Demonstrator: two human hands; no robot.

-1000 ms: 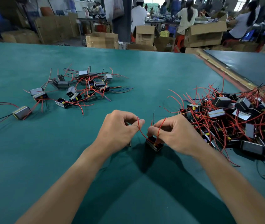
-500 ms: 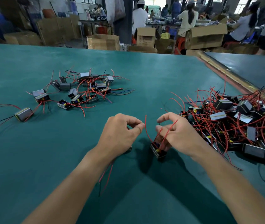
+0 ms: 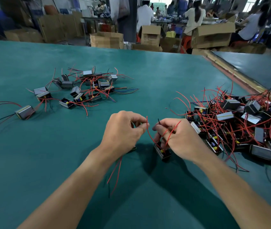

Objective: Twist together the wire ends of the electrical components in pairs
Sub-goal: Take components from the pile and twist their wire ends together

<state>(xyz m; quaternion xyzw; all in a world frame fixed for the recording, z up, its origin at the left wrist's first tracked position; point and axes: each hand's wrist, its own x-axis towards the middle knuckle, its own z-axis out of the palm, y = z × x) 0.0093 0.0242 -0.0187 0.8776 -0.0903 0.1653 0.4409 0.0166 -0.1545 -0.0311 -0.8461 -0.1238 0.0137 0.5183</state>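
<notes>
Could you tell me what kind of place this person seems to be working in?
Most likely a factory assembly floor: a big green worktable bears heaps of small wired components, open cardboard boxes stand beyond its far edge, and other workers stand or sit at benches in the background.

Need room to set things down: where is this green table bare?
Bare green table lies between the left cluster of components and the right heap of components, beyond the left hand. More lies near-left, bordered by the lone component and the left forearm. Crowded: the heap, close beside the right hand.
</notes>
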